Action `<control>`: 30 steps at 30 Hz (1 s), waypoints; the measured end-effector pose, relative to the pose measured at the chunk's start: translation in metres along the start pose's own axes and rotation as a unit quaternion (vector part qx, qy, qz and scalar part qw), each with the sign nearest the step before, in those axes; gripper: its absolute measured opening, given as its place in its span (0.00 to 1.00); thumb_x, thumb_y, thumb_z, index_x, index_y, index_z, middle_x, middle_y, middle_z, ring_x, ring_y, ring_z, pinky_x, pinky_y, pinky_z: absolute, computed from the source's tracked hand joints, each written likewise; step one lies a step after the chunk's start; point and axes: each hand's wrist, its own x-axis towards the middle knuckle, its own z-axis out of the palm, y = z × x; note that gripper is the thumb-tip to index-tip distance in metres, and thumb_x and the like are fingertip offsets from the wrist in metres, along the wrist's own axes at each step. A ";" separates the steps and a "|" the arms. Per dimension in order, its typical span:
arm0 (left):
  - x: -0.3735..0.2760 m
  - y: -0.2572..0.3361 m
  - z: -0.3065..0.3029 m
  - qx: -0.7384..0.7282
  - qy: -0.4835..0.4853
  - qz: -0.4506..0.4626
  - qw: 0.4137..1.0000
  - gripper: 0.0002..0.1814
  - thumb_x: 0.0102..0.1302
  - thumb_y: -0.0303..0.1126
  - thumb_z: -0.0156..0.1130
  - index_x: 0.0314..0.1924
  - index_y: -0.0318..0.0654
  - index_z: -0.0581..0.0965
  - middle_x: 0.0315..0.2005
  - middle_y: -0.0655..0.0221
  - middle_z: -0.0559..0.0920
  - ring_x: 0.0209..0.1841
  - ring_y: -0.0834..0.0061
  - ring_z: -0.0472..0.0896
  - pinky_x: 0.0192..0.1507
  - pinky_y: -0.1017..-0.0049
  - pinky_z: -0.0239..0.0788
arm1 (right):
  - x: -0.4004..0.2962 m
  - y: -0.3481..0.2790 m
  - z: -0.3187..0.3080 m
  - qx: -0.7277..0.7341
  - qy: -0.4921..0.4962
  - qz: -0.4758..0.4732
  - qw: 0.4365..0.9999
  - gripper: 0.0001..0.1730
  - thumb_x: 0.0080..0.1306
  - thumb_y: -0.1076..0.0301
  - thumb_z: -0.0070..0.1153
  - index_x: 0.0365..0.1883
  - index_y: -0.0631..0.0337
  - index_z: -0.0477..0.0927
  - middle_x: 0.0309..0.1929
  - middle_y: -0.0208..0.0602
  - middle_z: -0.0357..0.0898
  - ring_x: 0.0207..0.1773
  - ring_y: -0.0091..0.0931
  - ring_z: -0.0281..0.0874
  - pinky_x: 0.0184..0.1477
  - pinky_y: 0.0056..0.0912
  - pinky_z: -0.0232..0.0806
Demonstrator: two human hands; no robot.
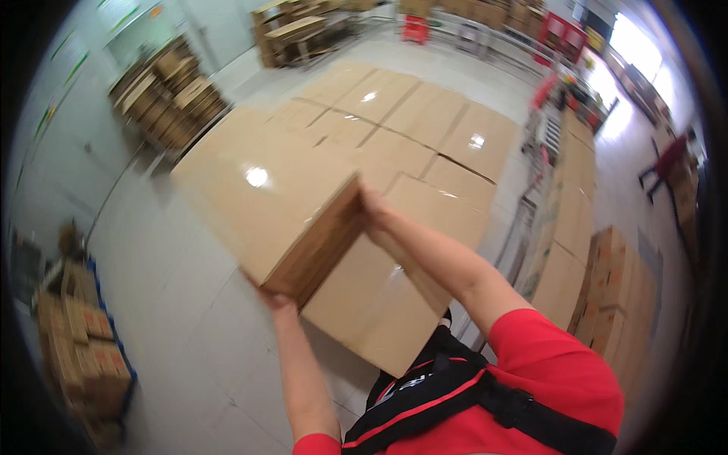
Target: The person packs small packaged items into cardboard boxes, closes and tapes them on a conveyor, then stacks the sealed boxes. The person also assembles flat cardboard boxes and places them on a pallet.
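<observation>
A cardboard box (pixel 318 256) is held in front of me, tilted. My left hand (pixel 278 298) grips its near-left corner. My right hand (pixel 372 207) holds its far-right end, the fingers partly hidden by the cardboard. Below the narrow side between my hands, a broad taped cardboard face (pixel 375 301) reaches towards my waist. Beyond the held box spreads a wide block of closed cardboard boxes (pixel 421 114) set side by side, with glossy tape on their tops. How far the held box overlaps that block cannot be told.
Flattened cardboard (pixel 170 102) is stacked on a cart at the upper left. Cartons on a blue pallet (pixel 128 375) stand at the lower left. Long boxes (pixel 560 216) line a conveyor at the right, with more cartons (pixel 614 301) beside it. A person (pixel 671 159) is at the far right.
</observation>
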 end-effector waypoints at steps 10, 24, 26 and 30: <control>-0.183 0.044 0.153 0.297 0.094 0.188 0.931 0.30 0.76 0.46 0.39 0.67 0.29 0.60 0.68 0.58 0.62 0.69 0.62 0.60 0.71 0.66 0.46 | -0.139 -0.028 -0.139 -0.235 0.111 -0.263 0.929 0.26 0.73 0.57 0.47 0.65 0.62 0.67 0.65 0.44 0.67 0.68 0.37 0.63 0.69 0.38 0.54; -0.381 -0.372 0.315 0.413 -0.410 -0.476 0.659 0.22 0.74 0.41 0.50 0.62 0.38 0.70 0.58 0.63 0.76 0.60 0.70 0.73 0.58 0.68 0.65 | -0.600 0.196 -0.690 -0.117 0.774 0.253 0.569 0.33 0.71 0.45 0.43 0.61 0.66 0.71 0.63 0.55 0.69 0.66 0.45 0.65 0.65 0.44 0.59; -0.397 -0.426 0.282 0.494 -0.441 -0.493 0.564 0.23 0.72 0.46 0.53 0.61 0.42 0.72 0.54 0.69 0.78 0.54 0.74 0.75 0.53 0.69 0.66 | -0.631 0.226 -0.670 -0.031 0.767 0.273 0.580 0.35 0.72 0.44 0.42 0.61 0.67 0.71 0.65 0.53 0.68 0.69 0.44 0.63 0.66 0.42 0.57; -0.421 -0.474 0.249 0.563 -0.494 -0.503 0.431 0.24 0.72 0.49 0.53 0.61 0.44 0.73 0.51 0.73 0.79 0.52 0.75 0.74 0.52 0.68 0.65 | -0.654 0.260 -0.615 0.056 0.791 0.280 0.541 0.37 0.72 0.41 0.41 0.62 0.67 0.71 0.65 0.50 0.70 0.70 0.40 0.63 0.67 0.39 0.56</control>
